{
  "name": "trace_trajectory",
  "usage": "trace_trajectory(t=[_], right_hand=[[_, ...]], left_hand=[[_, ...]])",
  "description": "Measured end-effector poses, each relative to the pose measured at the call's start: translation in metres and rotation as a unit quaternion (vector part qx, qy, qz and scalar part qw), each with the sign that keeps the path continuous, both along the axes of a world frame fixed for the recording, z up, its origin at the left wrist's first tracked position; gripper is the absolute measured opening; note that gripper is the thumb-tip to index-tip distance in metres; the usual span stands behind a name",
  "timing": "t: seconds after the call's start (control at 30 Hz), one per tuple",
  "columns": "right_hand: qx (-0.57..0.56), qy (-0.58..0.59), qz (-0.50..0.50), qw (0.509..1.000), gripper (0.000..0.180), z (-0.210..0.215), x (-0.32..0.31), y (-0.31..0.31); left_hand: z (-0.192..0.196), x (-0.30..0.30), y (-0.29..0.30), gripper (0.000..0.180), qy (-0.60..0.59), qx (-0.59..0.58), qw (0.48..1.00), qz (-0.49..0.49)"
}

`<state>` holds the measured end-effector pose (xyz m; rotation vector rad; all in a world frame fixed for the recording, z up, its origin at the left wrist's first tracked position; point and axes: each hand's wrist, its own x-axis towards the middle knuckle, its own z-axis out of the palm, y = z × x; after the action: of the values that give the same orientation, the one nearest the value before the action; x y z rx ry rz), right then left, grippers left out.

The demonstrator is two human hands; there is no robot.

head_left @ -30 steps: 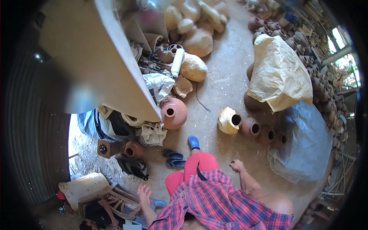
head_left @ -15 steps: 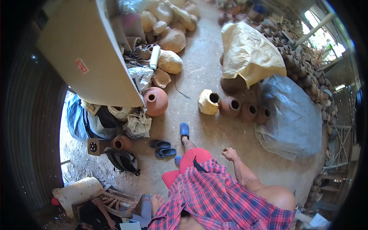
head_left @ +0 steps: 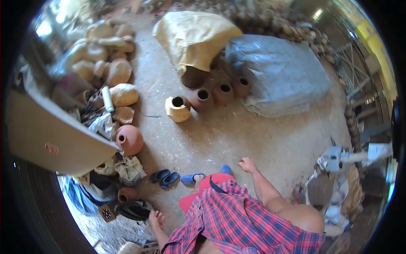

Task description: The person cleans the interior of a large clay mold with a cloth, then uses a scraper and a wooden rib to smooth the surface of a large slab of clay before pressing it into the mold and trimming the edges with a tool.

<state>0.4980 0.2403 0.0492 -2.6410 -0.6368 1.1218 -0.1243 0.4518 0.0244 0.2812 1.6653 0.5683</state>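
Observation:
My right hand (head_left: 245, 164) hangs over the concrete floor (head_left: 270, 146) in front of my body. Its fingers are curled in, and nothing shows in them. Lower on the left, my left hand (head_left: 156, 218) is beside a black and grey backpack (head_left: 134, 210); the fingers are loosely bent and apart, without a visible object. Whether it touches the backpack cannot be told. Ahead stand several brown clay pots with dark round mouths, among them one clay pot (head_left: 202, 100) next to a yellowish wrapped pot (head_left: 178, 111). My feet wear blue clogs (head_left: 193, 178).
A tan sheet (head_left: 196, 36) and a grey plastic sheet (head_left: 279, 76) cover piles behind the pots. Left are a round reddish pot (head_left: 130, 140), a pale board (head_left: 55, 131) and dark clogs (head_left: 165, 178). A cluttered grey machine (head_left: 332, 158) stands right.
My view has turned to the right, so the pots now appear further left. My left hand has come into sight, and my feet have stepped. The seated person at lower left is out of view.

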Motion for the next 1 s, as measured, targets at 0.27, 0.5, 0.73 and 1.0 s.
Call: trace_trajectory(t=[0.27,0.5,0.73,1.0], right_hand=[[0.05,0.132,-0.363,0.921,0.023,0.002,-0.025,-0.223],[0.066,0.028,-0.514,0.855,0.023,-0.053,-0.114,-0.465],[0.085,0.026,-0.752,0.653,0.022,-0.036,-0.269,-0.508],[0.122,0.248,-0.913,0.3,0.021,-0.049,-0.46,-0.361]], left_hand=[[0.053,0.131,0.072,0.042,0.062,0.063,0.98,-0.177],[0.035,0.294,-0.025,0.04,0.015,0.022,0.894,-0.447],[0.032,0.468,-0.051,0.053,0.064,-0.046,0.69,-0.719],[-0.039,0.769,-0.057,0.038,-0.163,-0.052,0.522,-0.836]])
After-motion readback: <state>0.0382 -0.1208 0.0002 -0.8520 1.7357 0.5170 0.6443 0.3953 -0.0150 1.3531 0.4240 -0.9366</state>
